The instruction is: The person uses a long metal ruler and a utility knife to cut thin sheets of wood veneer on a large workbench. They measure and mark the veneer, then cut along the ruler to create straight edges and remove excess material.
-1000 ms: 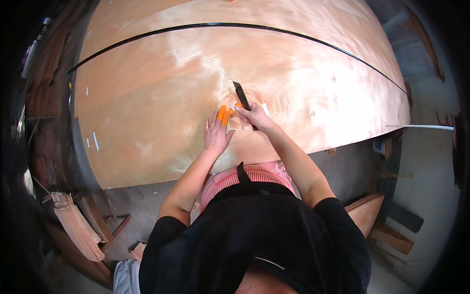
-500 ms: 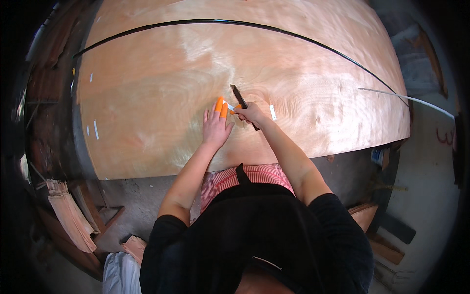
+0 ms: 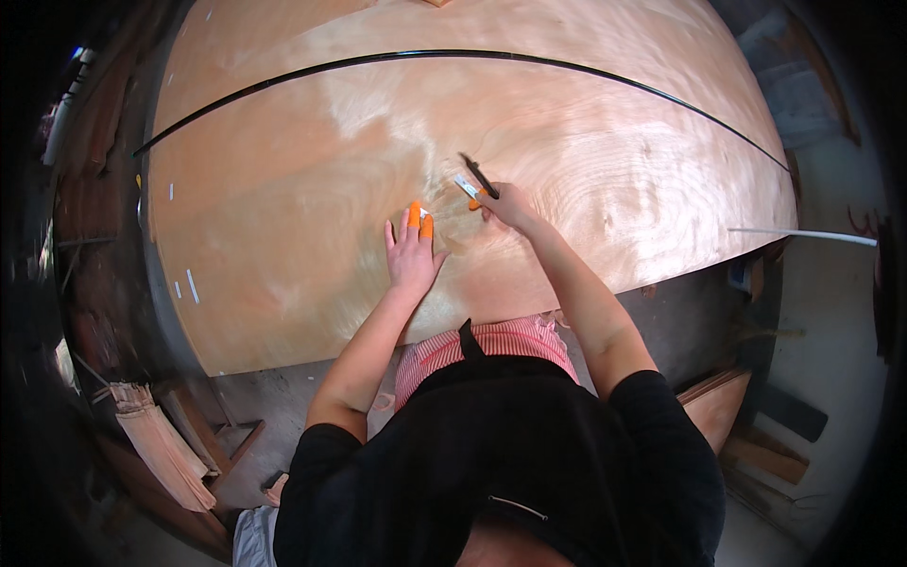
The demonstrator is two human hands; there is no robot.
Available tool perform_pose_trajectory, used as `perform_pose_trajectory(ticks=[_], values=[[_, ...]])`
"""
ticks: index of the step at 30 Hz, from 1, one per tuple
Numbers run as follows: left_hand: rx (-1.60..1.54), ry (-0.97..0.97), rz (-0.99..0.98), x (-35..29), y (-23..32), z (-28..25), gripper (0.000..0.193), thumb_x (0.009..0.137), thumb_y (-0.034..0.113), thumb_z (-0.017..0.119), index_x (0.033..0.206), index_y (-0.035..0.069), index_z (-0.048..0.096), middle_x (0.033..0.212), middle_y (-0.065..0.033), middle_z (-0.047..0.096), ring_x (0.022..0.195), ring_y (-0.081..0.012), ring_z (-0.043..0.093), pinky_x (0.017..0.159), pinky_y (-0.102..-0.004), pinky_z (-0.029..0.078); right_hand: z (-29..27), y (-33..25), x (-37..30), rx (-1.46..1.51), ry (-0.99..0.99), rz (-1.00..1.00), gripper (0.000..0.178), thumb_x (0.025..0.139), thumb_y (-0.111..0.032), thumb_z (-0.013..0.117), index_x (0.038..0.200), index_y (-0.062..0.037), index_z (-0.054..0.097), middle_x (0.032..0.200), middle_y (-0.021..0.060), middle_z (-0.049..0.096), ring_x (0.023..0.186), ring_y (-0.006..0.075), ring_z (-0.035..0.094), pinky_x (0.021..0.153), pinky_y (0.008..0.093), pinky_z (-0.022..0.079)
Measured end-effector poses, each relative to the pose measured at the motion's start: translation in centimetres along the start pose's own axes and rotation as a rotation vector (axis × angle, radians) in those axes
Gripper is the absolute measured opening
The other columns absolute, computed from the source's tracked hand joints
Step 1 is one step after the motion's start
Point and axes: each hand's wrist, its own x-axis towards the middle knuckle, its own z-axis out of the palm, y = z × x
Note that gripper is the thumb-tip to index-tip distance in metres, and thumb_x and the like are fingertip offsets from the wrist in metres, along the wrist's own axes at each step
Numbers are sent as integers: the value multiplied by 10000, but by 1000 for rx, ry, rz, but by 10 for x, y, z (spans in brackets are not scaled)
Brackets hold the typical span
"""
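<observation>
Right hand (image 3: 510,205), close beside left hand (image 3: 413,260) half second earlier, now apart; grasps dark slim tool (image 3: 479,176) and white strip (image 3: 465,184) over wooden sheet (image 3: 283,236). Left hand released, palm-down, two fingers orange-covered, white scrap (image 3: 424,214) at tips. Sheet pale, swirl-grained, glossy. Black strip (image 3: 463,54) spans beyond hands. Near edge borders person; wood extends widely both sides.

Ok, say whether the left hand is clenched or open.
Open: the left hand rests on the plywood sheet, its two orange-covered fingers extended.
</observation>
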Motion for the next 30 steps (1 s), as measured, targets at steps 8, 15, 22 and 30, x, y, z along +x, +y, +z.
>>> perform_pose_trajectory(ticks=[8,15,22,30], values=[[-22,27,233,49,18,27,389,744,160,518,1097,1,495,1242,-113,381,1196,-203,298,997,-443,189,18,19,5,223,66,132,176,795,-199,541,769,-27,573,553,27,546,363,66,368,331,206,276],[171,-42,237,54,27,36,339,766,133,431,1052,-23,526,1211,-127,414,1191,-227,302,1004,-458,166,-4,43,6,-220,72,-14,187,779,-182,526,709,-19,587,579,55,589,506,98,545,431,233,416],[76,-1,213,56,26,32,335,762,138,458,1056,-8,529,1146,-135,470,1170,-229,336,994,-447,192,-20,53,-34,26,-74,164,209,781,-202,520,716,-29,618,572,20,575,447,61,444,380,203,327],[-70,-167,439,-15,42,32,552,710,307,578,1163,25,437,1222,-114,393,1217,-218,263,995,-465,174,40,90,-72,410,53,202,306,789,-302,538,653,-29,564,532,38,523,372,65,356,347,207,259]])
